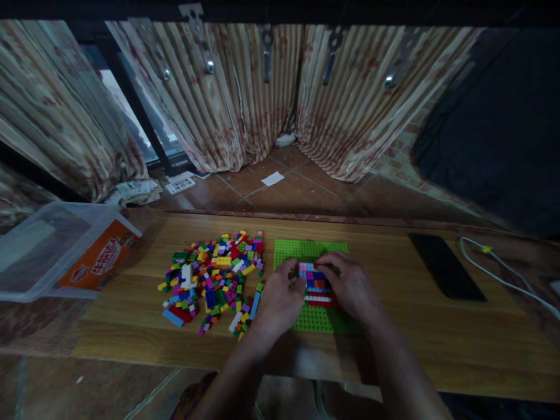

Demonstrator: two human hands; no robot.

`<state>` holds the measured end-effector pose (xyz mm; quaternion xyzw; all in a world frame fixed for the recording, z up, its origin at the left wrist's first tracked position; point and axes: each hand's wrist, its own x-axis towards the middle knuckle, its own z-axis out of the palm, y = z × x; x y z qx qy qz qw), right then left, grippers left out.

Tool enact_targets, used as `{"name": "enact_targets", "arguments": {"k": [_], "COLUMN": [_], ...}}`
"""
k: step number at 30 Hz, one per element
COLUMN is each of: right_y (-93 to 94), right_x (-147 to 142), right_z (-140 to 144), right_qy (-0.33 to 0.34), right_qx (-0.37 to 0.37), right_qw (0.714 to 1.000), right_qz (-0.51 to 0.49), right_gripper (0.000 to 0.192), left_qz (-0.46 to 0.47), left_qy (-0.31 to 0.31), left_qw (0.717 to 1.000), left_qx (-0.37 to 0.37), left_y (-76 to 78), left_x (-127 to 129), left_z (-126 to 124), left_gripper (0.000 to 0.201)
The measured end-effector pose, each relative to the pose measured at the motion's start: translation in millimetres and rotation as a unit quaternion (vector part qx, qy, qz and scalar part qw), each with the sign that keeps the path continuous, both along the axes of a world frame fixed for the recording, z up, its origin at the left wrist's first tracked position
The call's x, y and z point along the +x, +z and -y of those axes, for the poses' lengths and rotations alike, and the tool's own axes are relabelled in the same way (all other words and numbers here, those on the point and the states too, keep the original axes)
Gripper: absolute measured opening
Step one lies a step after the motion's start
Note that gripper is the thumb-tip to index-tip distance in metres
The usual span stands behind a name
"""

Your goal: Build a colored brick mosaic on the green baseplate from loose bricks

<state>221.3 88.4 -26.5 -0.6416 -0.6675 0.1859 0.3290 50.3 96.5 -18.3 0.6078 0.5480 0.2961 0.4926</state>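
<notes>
A green studded baseplate lies on the wooden table. On its middle stands a build of toy bricks in rows of pink, blue, red, orange and white. My left hand is at the left side of this build, thumb and forefinger curled close together; anything between them is hidden. From the right, my right hand reaches over the build. Its fingers are bent, with the fingertips touching the bricks at the upper right edge. Left of the baseplate spreads a heap of loose toy bricks in many colours and sizes.
A clear plastic box with an orange label stands at the table's left end. To the right lie a black phone-like slab and a white cable. Striped curtains hang beyond the tiled floor.
</notes>
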Motion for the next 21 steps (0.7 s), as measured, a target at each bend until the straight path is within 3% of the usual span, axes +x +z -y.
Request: {"name": "enact_targets", "arguments": {"k": [14, 21], "right_y": [-1.0, -12.2], "right_x": [2, 7], "right_z": [-3, -2], "right_qy": [-0.002, -0.011], "right_qx": [-0.017, -0.030], "right_qw": [0.998, 0.992], "right_qz": [-0.058, -0.119], "right_gripper": [0.014, 0.013], "left_qz": [-0.035, -0.031], "left_qy": [-0.022, -0.010], "left_qw": [0.999, 0.999], "left_qx": [0.034, 0.030], "left_y": [-2.0, 2.5], "left_x": [2, 2], "left_z": [4, 5], "left_gripper": [0.036, 0.034]}}
